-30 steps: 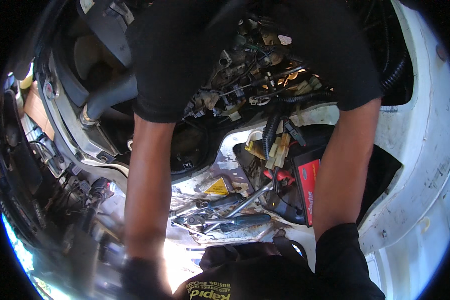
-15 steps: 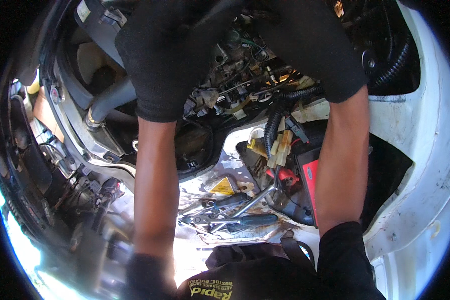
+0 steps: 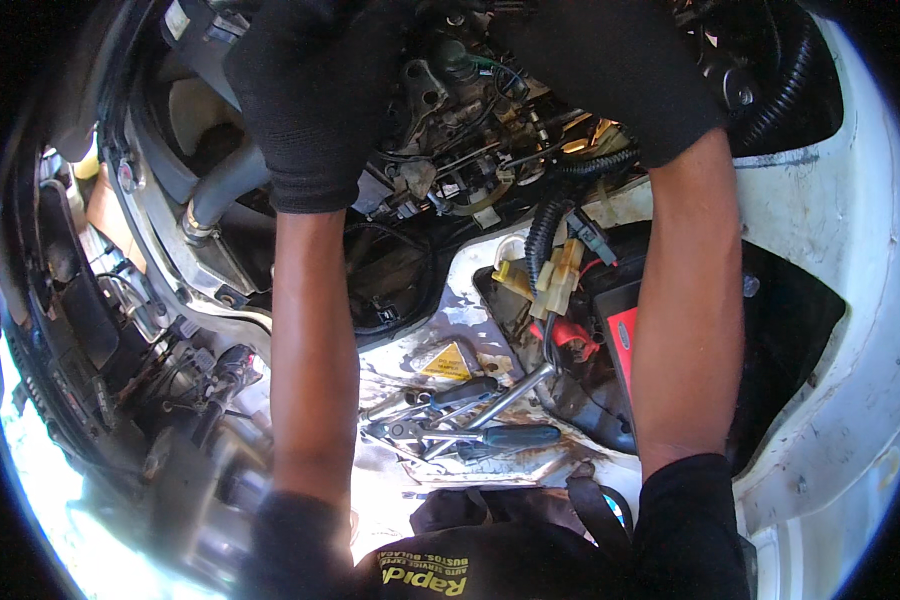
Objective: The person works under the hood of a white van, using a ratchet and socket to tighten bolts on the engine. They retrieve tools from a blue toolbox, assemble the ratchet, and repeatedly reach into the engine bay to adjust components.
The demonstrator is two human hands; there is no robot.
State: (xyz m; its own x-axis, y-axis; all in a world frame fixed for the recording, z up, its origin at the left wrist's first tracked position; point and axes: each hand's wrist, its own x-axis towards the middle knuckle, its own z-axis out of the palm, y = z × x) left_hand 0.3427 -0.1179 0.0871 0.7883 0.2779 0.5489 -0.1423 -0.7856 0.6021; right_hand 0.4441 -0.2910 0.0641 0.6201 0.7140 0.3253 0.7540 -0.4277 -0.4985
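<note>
Black knit gloves cover both my hands, which reach over the engine (image 3: 448, 165) at the top of the picture. My left hand (image 3: 315, 100) is over the left part of the engine, next to the grey radiator hose (image 3: 228, 185). Over the right part is my right hand (image 3: 615, 75), above the black corrugated wiring tube (image 3: 600, 165). The fingers of both hands run into dark shadow at the upper edge, so their grip and anything in them cannot be made out. Metal pipes, thin wires and a hose show between the gloves.
Nearer me, ratchets with dark handles (image 3: 520, 436) and other hand tools lie on the white body panel (image 3: 470, 270). A black battery with a red label (image 3: 622, 345) sits at right, beside yellowish connectors (image 3: 560, 278). The radiator fan (image 3: 198, 120) is at left.
Both gloved hands sit slightly higher in the picture, and the gap between them is wider. More of the engine's pipes and wires shows there. The tools on the panel lie as before.
</note>
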